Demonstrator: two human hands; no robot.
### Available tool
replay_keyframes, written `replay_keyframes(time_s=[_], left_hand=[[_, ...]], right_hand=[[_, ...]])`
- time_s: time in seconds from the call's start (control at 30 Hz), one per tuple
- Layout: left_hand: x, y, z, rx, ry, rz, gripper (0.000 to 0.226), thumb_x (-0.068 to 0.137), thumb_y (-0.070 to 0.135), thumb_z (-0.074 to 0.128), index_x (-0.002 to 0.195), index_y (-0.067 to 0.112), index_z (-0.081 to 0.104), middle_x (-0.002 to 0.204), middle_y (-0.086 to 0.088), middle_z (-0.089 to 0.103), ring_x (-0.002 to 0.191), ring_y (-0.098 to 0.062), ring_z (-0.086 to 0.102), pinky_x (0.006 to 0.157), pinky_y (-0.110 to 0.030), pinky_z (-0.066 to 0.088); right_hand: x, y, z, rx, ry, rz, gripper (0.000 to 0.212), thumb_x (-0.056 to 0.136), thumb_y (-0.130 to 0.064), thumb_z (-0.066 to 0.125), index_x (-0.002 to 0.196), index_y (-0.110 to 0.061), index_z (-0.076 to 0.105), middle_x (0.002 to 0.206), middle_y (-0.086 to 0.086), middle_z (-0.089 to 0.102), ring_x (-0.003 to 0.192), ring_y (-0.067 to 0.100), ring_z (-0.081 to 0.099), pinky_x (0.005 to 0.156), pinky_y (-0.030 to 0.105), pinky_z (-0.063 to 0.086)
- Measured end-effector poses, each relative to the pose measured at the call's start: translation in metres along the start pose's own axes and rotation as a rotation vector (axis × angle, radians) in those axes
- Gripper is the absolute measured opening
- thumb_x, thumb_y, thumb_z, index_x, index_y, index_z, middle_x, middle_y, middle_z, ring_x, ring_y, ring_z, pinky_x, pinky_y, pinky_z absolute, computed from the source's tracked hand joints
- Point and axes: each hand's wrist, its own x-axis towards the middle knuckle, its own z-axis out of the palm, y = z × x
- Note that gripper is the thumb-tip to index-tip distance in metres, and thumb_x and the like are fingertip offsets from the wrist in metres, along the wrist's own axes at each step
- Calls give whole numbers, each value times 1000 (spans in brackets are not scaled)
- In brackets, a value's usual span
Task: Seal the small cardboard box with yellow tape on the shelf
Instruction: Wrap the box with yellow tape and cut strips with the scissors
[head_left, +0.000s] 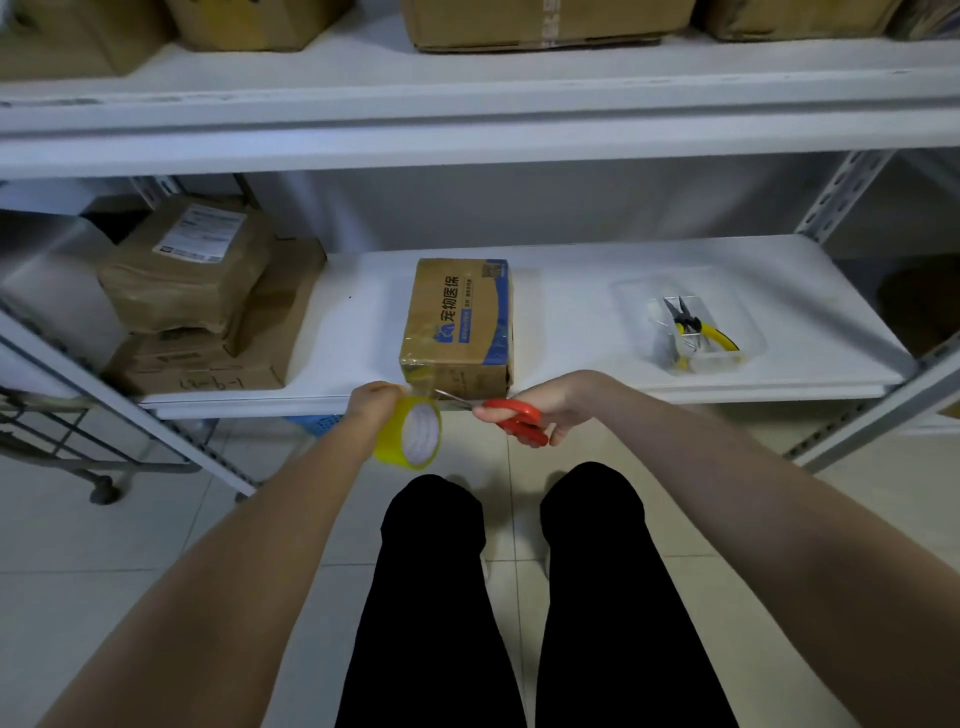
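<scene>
The left hand (373, 410) gripped the yellow tape roll (410, 439), its strip pulled taut from the box (457, 322) at the shelf's (571, 374) front edge. The box looked light and stiff, best steadied by its sides. Red scissors (511, 418) were clasped in the right hand (550, 402).

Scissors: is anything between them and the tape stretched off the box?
Nothing visible does. The scissors in the right hand point their blades at the tape strip running from the small box to the roll the left hand holds; only air lies between.
</scene>
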Motion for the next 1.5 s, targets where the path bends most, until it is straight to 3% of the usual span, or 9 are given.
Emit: replay_keyframes(time_s=[0.2,0.4,0.63,0.8,0.97,1.2,1.27,1.37,1.5], left_hand=[[4,-3,1,24,46,6,28,83,18,70,107,5,68,111,-11,65,102,-25,59,91,-29,44],[2,-6,3,-2,54,-26,19,65,22,77,70,11,62,92,-9,64,88,-24,58,91,-35,49],[3,-9,1,-51,103,-49,32,71,17,77,102,10,70,112,-8,69,103,-26,63,93,-33,48],[-1,-9,1,-53,112,-56,37,74,15,73,110,9,67,116,-8,67,108,-27,61,95,-32,48],[-1,-4,-2,30,99,-83,37,73,17,76,106,8,65,110,-11,66,103,-28,61,89,-32,49],[-13,-1,-9,351,51,-86,40,75,25,71,112,13,60,102,-4,58,99,-23,57,78,-27,43],[-14,0,-12,390,39,-65,40,77,26,70,113,14,59,106,-5,58,99,-23,55,77,-27,40],[-15,5,-15,328,42,-78,32,74,20,73,100,9,58,98,-8,59,91,-24,55,76,-29,44],[-23,21,-13,267,-10,-13,21,71,16,78,76,8,59,82,-8,58,80,-24,56,76,-32,48]], right_hand=[[15,-20,-4,-46,42,0,64,77,-80,38,83,-16,44,74,2,49,70,17,49,103,44,35],[16,-39,-8,-114,94,-81,58,81,-76,39,74,-19,47,66,0,46,64,16,45,96,42,39],[20,-45,-8,-168,137,-135,54,85,-69,45,73,-16,46,64,0,50,55,12,45,49,18,35],[23,-45,-10,-272,188,-167,61,77,-76,50,76,-15,54,62,-1,56,57,14,51,50,22,34],[18,-41,-14,-343,261,-213,56,78,-63,62,83,-7,65,68,3,61,63,14,56,61,24,45],[12,-50,-7,-404,166,-28,57,79,-71,55,69,-15,52,62,1,54,53,14,48,54,24,36],[13,-48,-8,-346,122,63,60,78,-74,53,94,-16,56,70,0,49,56,12,46,60,23,40],[10,-39,-14,-347,128,177,79,77,-70,58,136,-21,39,77,0,43,59,13,42,61,24,40],[-15,-10,-33,-427,259,263,43,87,-47,62,108,-11,50,74,4,43,53,14,37,50,22,33]])
